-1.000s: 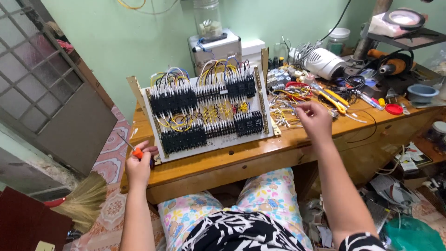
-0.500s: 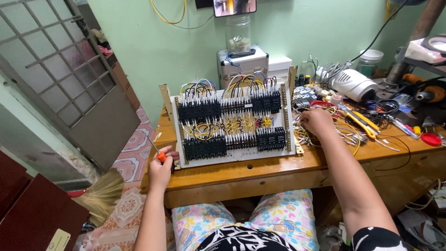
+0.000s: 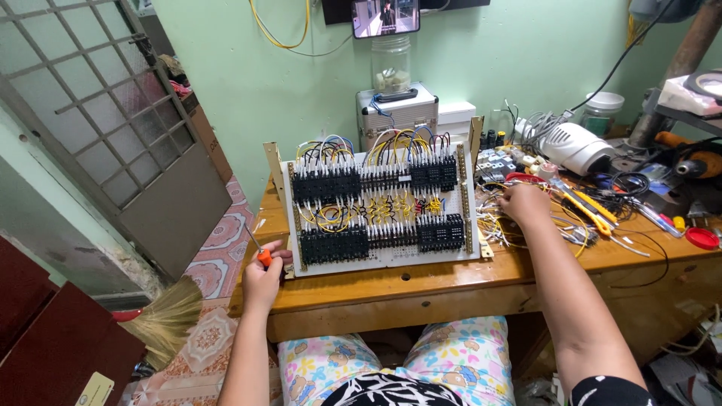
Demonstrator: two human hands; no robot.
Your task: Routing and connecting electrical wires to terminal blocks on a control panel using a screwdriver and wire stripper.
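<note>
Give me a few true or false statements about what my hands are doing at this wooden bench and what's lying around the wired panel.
1. The left hand holds a small orange-handled screwdriver. True.
2. The right hand rests on the white panel of black terminal blocks. False: it reaches into the loose wires right of the panel.
3. The panel leans tilted on the wooden bench. True.
4. A yellow utility knife lies left of the panel. False: it lies to the right, beyond the right hand.
5. A straw broom is on the floor at the left. True.
</note>
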